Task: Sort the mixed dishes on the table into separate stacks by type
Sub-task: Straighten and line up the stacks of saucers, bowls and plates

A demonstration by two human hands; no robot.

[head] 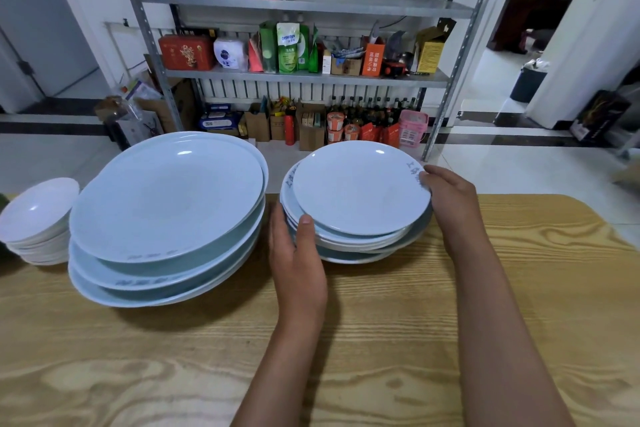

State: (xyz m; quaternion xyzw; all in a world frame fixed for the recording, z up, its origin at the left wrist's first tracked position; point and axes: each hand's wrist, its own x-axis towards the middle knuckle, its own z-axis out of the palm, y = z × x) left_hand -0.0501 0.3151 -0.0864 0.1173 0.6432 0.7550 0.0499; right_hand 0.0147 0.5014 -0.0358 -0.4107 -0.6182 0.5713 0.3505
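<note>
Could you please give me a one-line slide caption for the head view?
Both hands grip the top plate of the medium stack, beside large plates and bowls.

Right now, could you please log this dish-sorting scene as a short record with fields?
surface: wooden table
left stack: small white bowls, at the table's left edge
middle stack: large plates, pale blue, nested
right stack: medium plates, slightly uneven
left hand: thumb on the near left rim of the medium plates, fingers under the stack's side
right hand: grips the right rim of the top medium plate
background: metal shelf with packaged goods
</note>
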